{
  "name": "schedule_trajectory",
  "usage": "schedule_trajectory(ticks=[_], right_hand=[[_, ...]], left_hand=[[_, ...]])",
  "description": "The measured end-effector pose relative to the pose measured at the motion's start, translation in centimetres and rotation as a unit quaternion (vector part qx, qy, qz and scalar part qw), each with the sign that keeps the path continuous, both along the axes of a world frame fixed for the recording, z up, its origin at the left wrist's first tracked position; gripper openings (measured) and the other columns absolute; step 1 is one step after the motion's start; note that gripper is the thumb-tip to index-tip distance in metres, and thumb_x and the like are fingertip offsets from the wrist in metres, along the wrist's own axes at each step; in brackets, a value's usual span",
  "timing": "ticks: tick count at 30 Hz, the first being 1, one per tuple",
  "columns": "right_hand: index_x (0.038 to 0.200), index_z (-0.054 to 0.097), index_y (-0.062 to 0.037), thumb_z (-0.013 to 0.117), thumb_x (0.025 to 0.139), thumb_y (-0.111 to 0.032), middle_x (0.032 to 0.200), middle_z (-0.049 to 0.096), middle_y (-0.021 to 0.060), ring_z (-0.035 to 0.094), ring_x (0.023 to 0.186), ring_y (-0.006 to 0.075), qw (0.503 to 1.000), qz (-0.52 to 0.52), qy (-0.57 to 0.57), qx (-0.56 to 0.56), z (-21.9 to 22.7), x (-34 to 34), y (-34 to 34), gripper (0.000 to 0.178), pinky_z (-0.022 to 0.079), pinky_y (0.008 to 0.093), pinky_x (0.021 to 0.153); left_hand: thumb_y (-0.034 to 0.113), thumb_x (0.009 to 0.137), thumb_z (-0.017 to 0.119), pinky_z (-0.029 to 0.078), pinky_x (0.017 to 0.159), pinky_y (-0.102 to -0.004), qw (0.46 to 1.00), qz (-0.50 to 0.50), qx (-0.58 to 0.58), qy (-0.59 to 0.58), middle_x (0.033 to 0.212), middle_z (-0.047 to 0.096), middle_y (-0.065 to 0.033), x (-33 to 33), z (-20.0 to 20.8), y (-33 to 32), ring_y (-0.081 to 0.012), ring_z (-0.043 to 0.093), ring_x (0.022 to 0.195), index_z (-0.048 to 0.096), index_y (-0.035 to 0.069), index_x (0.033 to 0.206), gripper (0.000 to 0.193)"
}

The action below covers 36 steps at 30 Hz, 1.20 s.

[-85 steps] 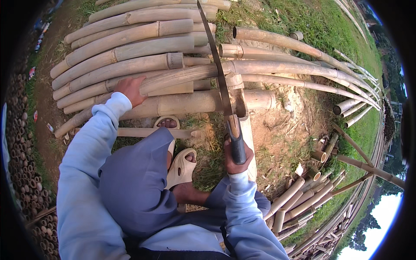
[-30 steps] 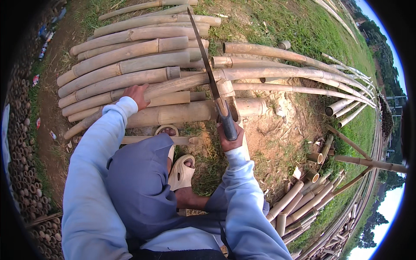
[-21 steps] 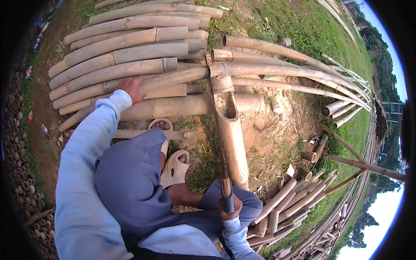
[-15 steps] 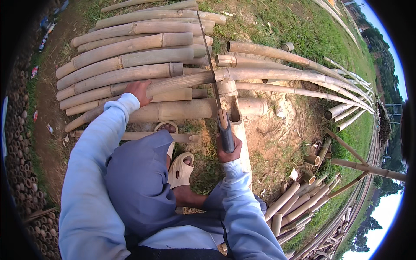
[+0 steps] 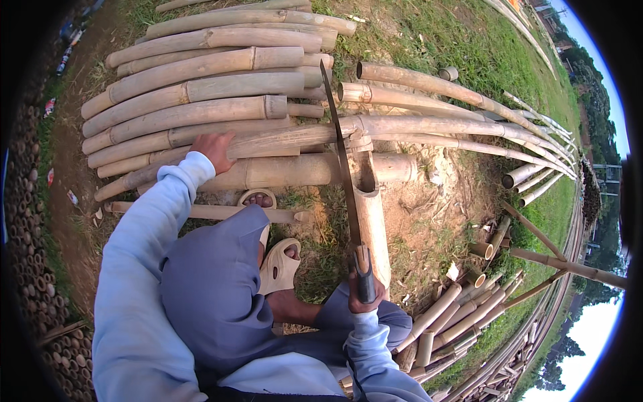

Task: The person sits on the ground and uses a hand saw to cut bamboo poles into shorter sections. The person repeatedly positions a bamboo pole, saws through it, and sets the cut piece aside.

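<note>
Overhand, left hand clasps pole; right hand grips saw.

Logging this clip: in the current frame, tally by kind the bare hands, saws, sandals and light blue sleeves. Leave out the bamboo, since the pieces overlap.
Bare hands: 2 (left hand, right hand)
Saw: 1
Sandals: 2
Light blue sleeves: 2
Total: 7

The saw blade is dull metal, its handle pairs bare wood with a plastic-looking grip, the pole is bamboo, mostly smooth and matt, the sleeves and trousers are matt cloth, and the sandals look like matt rubber.
</note>
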State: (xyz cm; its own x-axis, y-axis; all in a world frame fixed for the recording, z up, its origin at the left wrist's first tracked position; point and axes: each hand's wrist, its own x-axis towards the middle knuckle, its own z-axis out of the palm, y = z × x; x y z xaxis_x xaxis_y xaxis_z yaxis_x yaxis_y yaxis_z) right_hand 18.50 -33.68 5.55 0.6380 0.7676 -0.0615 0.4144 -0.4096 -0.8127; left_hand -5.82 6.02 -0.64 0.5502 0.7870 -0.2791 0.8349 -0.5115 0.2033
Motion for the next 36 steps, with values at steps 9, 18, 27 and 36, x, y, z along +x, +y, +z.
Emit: schedule_trajectory(ticks=[9, 18, 27, 36], right_hand=[[0.099, 0.071, -0.0038, 0.071, 0.085, -0.008, 0.073, 0.066, 0.0105, 0.066, 0.064, 0.0207, 0.996, 0.056, 0.0, 0.063, 1.4, 1.0, 1.5, 0.016, 0.051, 0.0332, 0.061], [0.089, 0.067, -0.0014, 0.071, 0.081, -0.007, 0.068, 0.061, 0.011, 0.06, 0.06, 0.0219, 0.997, 0.052, 0.03, 0.051, -0.2, 2.4, 4.3, 0.011, 0.048, 0.0334, 0.06], [0.09, 0.068, -0.0015, 0.072, 0.082, -0.011, 0.066, 0.061, 0.0117, 0.06, 0.057, 0.0211, 0.994, 0.055, -0.093, 0.026, 2.7, 2.9, -2.7, 0.013, 0.047, 0.0332, 0.058], [0.097, 0.072, -0.0024, 0.072, 0.078, -0.005, 0.069, 0.066, 0.0059, 0.062, 0.06, 0.013, 0.998, 0.051, -0.042, 0.007, 9.7, 3.8, -10.6, 0.019, 0.049, 0.0294, 0.061]], left_hand=[[0.032, 0.071, 0.079, 0.049, 0.098, -0.0495, 0.999, 0.011, -0.015, 0.034, 0.117, 0.066, -0.0262, 0.3, 1.9, 0.3, -0.0423, 0.064, 0.108, 0.058, 0.009, 0.135, 0.072], [0.033, 0.071, 0.079, 0.052, 0.094, -0.0492, 0.998, 0.058, -0.005, -0.012, 0.106, 0.069, -0.0261, 0.7, -1.8, -2.4, -0.0424, 0.066, 0.101, 0.058, 0.009, 0.134, 0.07], [0.034, 0.073, 0.078, 0.052, 0.094, -0.048, 0.997, 0.07, -0.008, -0.005, 0.109, 0.069, -0.0255, 1.4, -1.8, -3.4, -0.0412, 0.067, 0.102, 0.057, 0.01, 0.135, 0.07], [0.036, 0.072, 0.079, 0.052, 0.095, -0.0482, 0.998, 0.058, 0.001, 0.027, 0.112, 0.068, -0.0252, 0.7, -3.2, -3.2, -0.0411, 0.066, 0.105, 0.055, 0.011, 0.138, 0.074]])
